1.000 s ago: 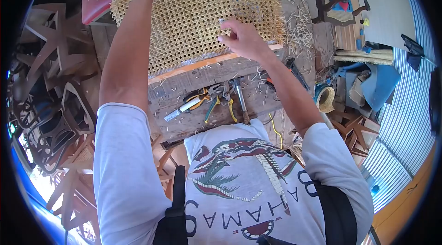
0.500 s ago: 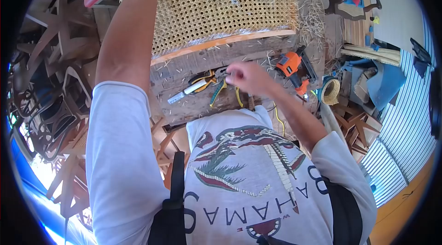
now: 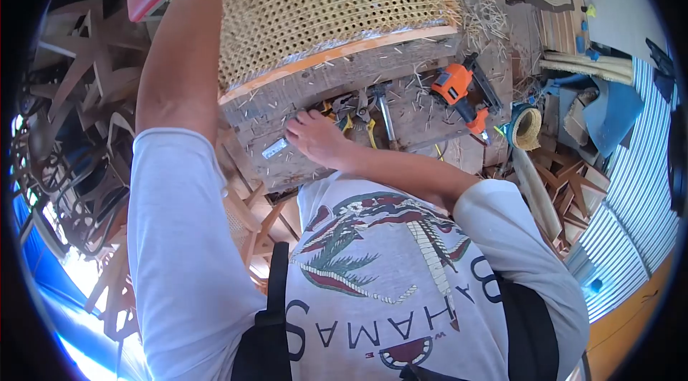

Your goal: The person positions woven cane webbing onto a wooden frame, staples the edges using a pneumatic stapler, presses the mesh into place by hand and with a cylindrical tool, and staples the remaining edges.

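My left arm [image 3: 179, 59] reaches up along the left side of a woven cane panel [image 3: 330, 1]; the left hand is past the top edge. Low over the bench, my right hand [image 3: 317, 139] has its fingers curled down on a slim white-and-silver tool [image 3: 276, 148], whose pale end sticks out on the left. The thumb and most of that tool are hidden. Just right of the hand lie pliers with green-and-yellow handles [image 3: 372, 133], partly covered, and a hammer with a metal shaft [image 3: 387, 114].
An orange-and-black power nailer [image 3: 459, 93] rests on the wooden bench [image 3: 423, 123] to the right. Cane scraps [image 3: 487, 16] litter the bench. A roll of cane strip [image 3: 527, 128] stands off its right side. Wooden chair frames [image 3: 79, 94] pile up on the left.
My right hand has moved left and down, from above the pliers onto the white-and-silver tool. The hammer shows more clearly now. My left arm stays stretched over the cane panel.
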`<state>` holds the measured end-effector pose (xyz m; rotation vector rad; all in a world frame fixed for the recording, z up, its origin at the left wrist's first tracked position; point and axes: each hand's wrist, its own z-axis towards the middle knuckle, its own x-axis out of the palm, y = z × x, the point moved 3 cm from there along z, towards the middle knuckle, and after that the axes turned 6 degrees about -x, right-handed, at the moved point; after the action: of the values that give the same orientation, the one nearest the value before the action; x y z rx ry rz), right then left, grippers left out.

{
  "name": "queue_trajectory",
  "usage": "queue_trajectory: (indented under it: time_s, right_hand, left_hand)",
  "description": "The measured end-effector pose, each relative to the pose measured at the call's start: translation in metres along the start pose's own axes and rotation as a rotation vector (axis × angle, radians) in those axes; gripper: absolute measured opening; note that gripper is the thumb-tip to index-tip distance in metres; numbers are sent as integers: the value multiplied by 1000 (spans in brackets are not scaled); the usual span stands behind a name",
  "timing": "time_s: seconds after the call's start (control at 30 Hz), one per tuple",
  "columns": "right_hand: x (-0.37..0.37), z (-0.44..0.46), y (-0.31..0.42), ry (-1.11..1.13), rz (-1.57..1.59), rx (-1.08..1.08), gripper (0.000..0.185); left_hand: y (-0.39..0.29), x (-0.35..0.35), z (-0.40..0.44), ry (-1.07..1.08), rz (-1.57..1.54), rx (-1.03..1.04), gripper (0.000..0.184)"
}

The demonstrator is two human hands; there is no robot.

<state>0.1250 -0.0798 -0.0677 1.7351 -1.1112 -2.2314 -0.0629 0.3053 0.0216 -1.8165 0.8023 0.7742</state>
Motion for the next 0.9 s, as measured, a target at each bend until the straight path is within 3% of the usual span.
queue_trajectory:
  time_s: [0.17,0.27,0.33,0.47,0.57,0.67,0.77,0.83,0.9]
  right_hand:
    - [26,5,7,-3,-162,-55,18]
    - [40,6,10,-19,-157,11,22]
    - [45,12,8,97,-141,13,22]
    - [32,12,14,125,-143,-78,20]
    - [-17,4,14,190,119,47,22]
    - [-77,-15,0,124,929,386,28]
    - [-124,-48,-19,270,1671,800,32]
    - [-154,-65,-29,151,2136,787,30]
    - [-197,-70,-29,60,1995,682,31]
  left_hand:
    - [-10,5,6,14,-9,-79,33]
    - [76,40,93,33,-70,210,60]
    - [79,42,93,40,-146,189,58]
    - [83,45,101,124,-242,207,57]
    - [80,48,96,117,-195,208,57]
    - [80,47,99,86,-174,237,58]
    - [79,52,97,73,-242,233,59]
    - [84,56,106,121,-257,223,60]
    - [67,44,84,98,-210,141,51]
